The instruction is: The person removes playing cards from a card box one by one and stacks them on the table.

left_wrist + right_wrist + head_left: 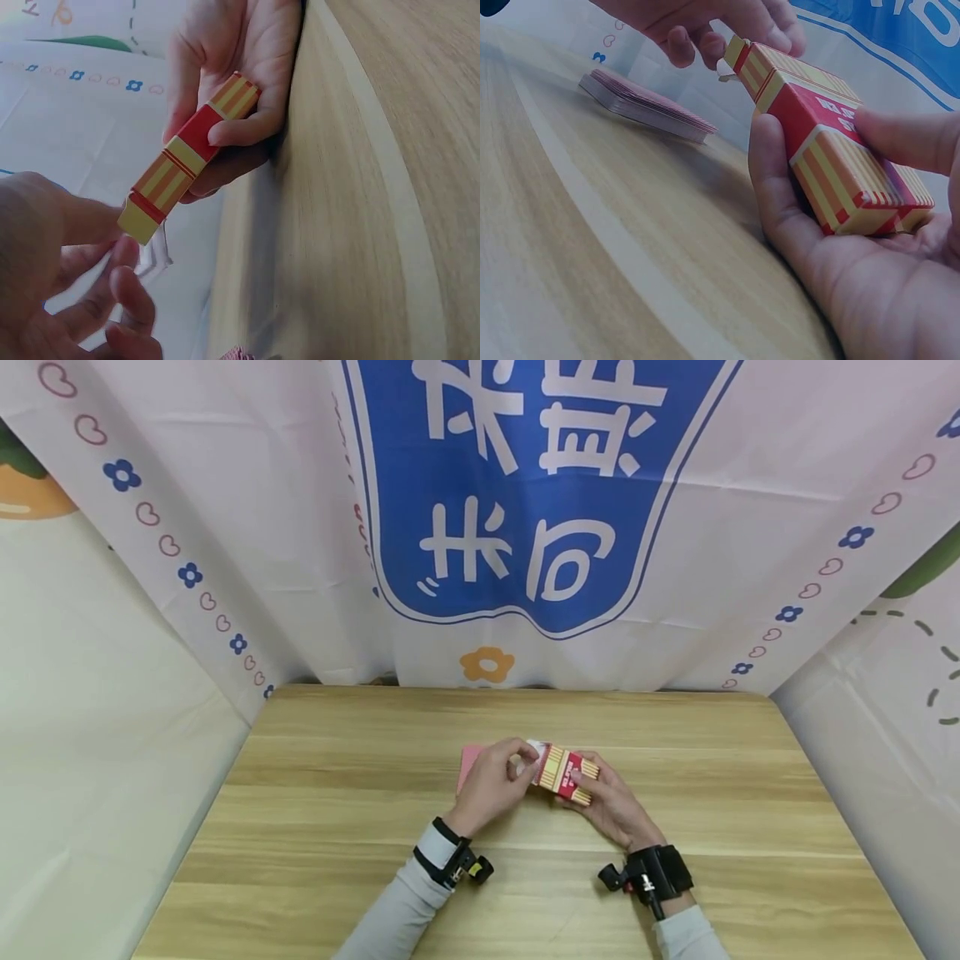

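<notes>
My right hand (611, 806) grips a red and yellow striped card box (558, 770), thumb across its broad face. In the right wrist view the box (829, 150) tilts, its end with a small flap (736, 52) toward my left hand. My left hand (491, 781) has its curled thumb and fingers at that end, pinching the flap. Something whitish (159, 251) shows below the box end in the left wrist view; its kind is unclear. A stack of pink-backed cards (649, 109) lies on the table, partly hidden behind my left hand in the head view.
The wooden table (337, 777) runs back to a white curtain (262, 485) with a blue printed panel (517, 543). Pale cloth (90, 735) hangs at both sides. A strapped camera sits on each wrist.
</notes>
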